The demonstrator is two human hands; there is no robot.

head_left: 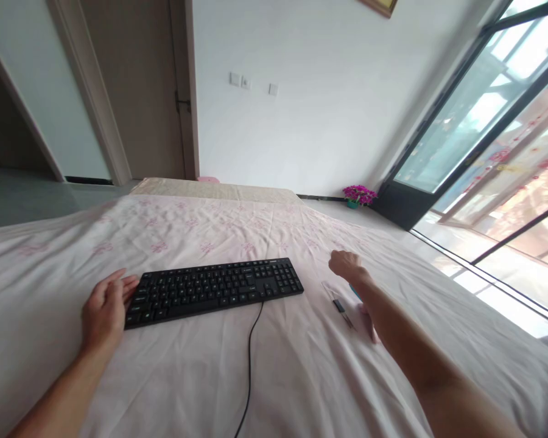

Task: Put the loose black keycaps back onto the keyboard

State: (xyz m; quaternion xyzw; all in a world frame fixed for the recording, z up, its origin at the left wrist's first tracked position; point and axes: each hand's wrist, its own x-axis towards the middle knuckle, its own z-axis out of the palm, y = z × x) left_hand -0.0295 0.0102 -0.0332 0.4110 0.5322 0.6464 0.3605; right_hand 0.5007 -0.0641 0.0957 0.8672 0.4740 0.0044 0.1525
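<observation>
A black keyboard (217, 289) lies at a slight slant on the cloth, and its cable (249, 365) runs off toward me. At its left end is my left hand (107, 304), fingers stretched out and lying against the edge. My right hand (346, 263) is beyond the keyboard's right end, apart from it, fingers curled in; whatever they hold is hidden. Below that hand lies a small slim tool (339, 306) with a black middle, its kind unclear. A blue thing (355, 291) and a pink thing (369, 322) are partly hidden behind my right forearm.
A pale pink floral cloth (192, 371) with wrinkles covers the wide surface before me. Past its far edge are a white wall (301, 134) and a brown door (132, 91). Purple flowers in a pot (358, 194) stand by the glass door (475, 115) at right.
</observation>
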